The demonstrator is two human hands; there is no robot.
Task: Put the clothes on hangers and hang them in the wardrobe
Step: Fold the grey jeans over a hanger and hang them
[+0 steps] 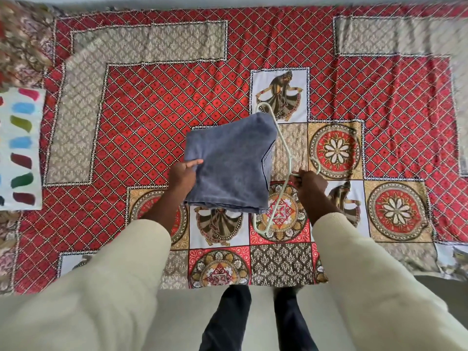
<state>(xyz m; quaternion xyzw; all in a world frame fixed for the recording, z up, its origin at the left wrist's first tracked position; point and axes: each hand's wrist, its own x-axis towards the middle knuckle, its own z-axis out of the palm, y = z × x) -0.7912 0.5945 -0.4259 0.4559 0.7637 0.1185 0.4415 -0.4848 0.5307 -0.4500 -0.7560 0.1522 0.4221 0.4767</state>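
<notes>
Folded blue jeans (pixel 228 163) sit mid-frame, held up over the patterned bedspread (pixel 152 102). Left hand (pixel 183 172) grips their left edge, thumb on top, fingers under. Right hand (pixel 307 182) is curled round the neck of a pale green hanger (pixel 281 158) just below its hook. Hanger's long axis runs from upper centre down toward lower centre, lying right along the jeans' right edge (far end tucked behind the denim). Jeans look draped over the bar, though hard to confirm. Likely next: carry the lot to the wardrobe, which isn't in view. Colourful pillow (pixel 21 148) at left edge
</notes>
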